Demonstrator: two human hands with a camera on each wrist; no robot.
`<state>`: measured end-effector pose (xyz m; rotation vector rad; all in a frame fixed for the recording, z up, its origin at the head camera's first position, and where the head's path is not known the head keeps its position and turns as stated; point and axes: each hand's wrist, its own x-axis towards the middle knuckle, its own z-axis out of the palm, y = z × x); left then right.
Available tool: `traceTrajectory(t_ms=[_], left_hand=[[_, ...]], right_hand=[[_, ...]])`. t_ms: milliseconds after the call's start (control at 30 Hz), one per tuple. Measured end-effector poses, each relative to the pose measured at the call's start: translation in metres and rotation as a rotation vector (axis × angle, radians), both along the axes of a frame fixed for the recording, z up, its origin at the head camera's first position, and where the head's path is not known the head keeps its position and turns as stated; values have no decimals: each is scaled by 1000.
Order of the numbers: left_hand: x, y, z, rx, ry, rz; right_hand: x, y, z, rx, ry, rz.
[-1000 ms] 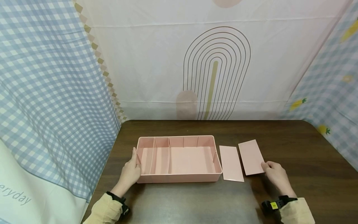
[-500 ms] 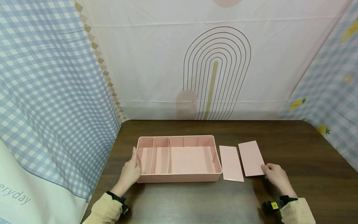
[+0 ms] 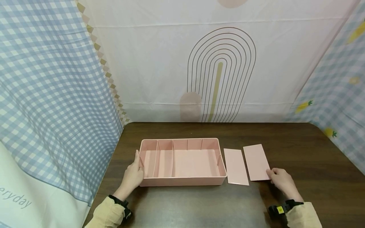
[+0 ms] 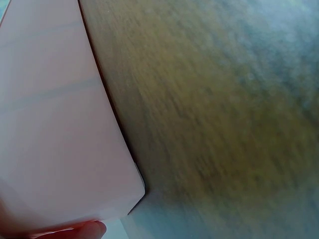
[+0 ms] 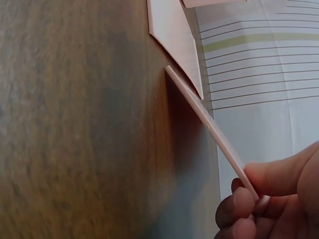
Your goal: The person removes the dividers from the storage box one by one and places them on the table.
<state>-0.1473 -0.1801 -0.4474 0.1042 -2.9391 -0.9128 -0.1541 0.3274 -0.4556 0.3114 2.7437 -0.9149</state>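
Note:
A pink divided box [image 3: 182, 181] stands on the dark wooden table. My left hand [image 3: 132, 172] holds its left end, one finger straight up along the outer wall. In the left wrist view, the box's plain wall [image 4: 55, 129] fills the left side, with a fingertip [image 4: 92, 230] at its end. My right hand [image 3: 282, 181] pinches the lower right corner of a flat pink panel [image 3: 256, 163] between thumb and fingers. The right wrist view shows this panel edge-on [image 5: 209, 124], tilted, with a shadow beneath it. Another pink panel [image 3: 236, 167] lies between it and the box.
Thin upright dividers [image 3: 172, 158] split the box into compartments. The wooden table [image 3: 199, 205] extends in front of the box. A patterned white cloth [image 3: 154, 72] hangs behind the table, and a blue checked cloth [image 3: 62, 88] hangs along the left.
My right hand has shifted slightly toward me, and the panel it pinches has come down and straightened a little. The left hand, the box and the other panel have stayed put.

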Motion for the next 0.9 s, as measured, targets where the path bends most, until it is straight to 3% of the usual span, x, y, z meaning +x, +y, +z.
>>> traceTrajectory(t_ms=[900], left_hand=[[-1,-1,-2,-6,-6,8]], right_hand=[[3,7,-8,-12,-83,31]])
